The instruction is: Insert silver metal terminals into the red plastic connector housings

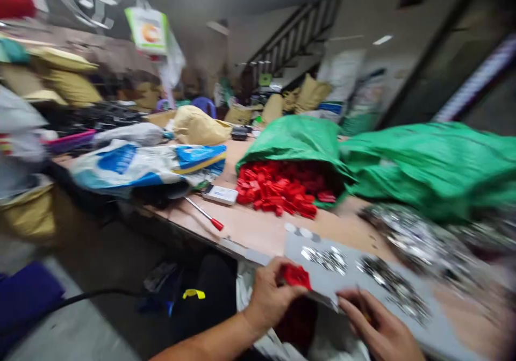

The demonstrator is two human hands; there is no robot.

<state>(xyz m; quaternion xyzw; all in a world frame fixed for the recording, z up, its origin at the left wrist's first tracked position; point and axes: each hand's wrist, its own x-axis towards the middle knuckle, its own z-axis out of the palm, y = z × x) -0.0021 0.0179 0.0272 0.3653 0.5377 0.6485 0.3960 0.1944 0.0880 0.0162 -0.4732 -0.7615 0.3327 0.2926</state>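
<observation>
My left hand (271, 291) is closed around a red plastic piece (296, 276), pinched between thumb and fingers at the table's front edge. To its right, my right hand (377, 320) has its fingers curled together. A thin dark and yellowish object (366, 311) shows between them, too blurred to name. Just beyond my hands, a grey board (342, 286) carries small shiny metal parts (324, 259) in one pile and more metal parts (397, 288) in another. Several pale round discs (301, 232) lie near the board's far left corner.
A green sack (296, 135) spills red plastic pieces (278, 189) onto the table. Another green sack (435, 162) and clear bags of metal parts (407, 232) are at right. A red-handled screwdriver (205, 214), a white box (220, 194) and a blue-white sack (133, 165) lie left.
</observation>
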